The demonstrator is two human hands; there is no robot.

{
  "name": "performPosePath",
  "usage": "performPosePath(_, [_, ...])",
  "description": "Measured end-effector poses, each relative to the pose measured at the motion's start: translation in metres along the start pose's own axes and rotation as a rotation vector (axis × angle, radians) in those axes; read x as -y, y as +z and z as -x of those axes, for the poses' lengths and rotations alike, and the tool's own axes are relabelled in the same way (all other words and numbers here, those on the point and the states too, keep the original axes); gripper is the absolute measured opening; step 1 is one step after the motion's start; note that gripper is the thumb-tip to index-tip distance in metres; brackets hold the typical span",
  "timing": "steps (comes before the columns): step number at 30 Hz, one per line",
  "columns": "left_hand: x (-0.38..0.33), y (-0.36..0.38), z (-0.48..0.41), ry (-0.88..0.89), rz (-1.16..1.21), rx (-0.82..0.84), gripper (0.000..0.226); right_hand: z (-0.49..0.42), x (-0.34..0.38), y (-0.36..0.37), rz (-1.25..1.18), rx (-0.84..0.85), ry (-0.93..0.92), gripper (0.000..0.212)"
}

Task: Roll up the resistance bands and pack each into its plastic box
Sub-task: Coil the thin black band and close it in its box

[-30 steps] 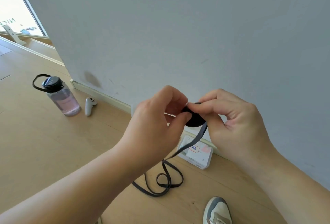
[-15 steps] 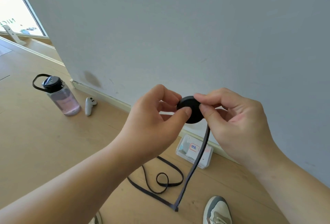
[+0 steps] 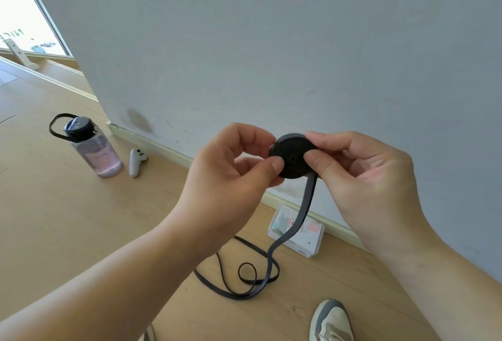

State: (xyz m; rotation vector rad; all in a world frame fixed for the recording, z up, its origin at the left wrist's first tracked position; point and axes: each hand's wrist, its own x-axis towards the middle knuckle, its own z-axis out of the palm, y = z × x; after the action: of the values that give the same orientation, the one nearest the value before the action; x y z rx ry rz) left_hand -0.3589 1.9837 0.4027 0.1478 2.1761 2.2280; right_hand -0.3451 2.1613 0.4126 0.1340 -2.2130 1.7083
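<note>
Plainly mid-roll. In the head view, the only one, the band is mostly wound into a flat black disc, held up in front of the wall between both hands. The left hand pinches the disc's left edge between thumb and curled forefinger. The right hand grips the right side, its thumb pressed on the face near the centre and its fingers hooked over the top rim. Thumbs on the flat face probably keep the turns from slipping sideways out of the coil.

The tail leaves the disc at its lower right, just under the right thumb, and hangs down to a loose loop on the floor. Left hanging like this, its own weight likely keeps it straight and lightly taut as it feeds in. A fair length remains to wind.

The box lies on the floor against the skirting, behind the tail and below the hands, handy for packing; whether its lid is open I cannot tell. A bottle and a controller sit well to the left, and a shoe shows at the bottom edge.
</note>
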Motion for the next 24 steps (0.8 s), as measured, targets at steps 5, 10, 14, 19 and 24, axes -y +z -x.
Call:
performPosePath(5, [0.002, 0.001, 0.003, 0.117, -0.328, 0.064, 0.025, 0.001, -0.002, 0.002, 0.271, 0.116, -0.172, 0.031])
performPosePath(10, [0.002, -0.002, 0.0, 0.166, -0.324, 0.028, 0.032, 0.002, 0.0, 0.002, 0.151, 0.064, -0.065, 0.027])
performPosePath(14, [-0.002, -0.003, -0.002, 0.09, -0.051, -0.026, 0.028, 0.0, 0.002, 0.001, 0.001, 0.008, 0.078, 0.025])
performPosePath(19, [0.0, 0.007, 0.007, -0.073, 0.106, -0.032, 0.01, 0.005, 0.0, 0.008, 0.013, 0.046, 0.043, 0.029])
performPosePath(24, [0.0, -0.002, -0.001, 0.128, -0.446, -0.004, 0.017, 0.004, -0.007, 0.008, 0.262, 0.131, -0.13, 0.032])
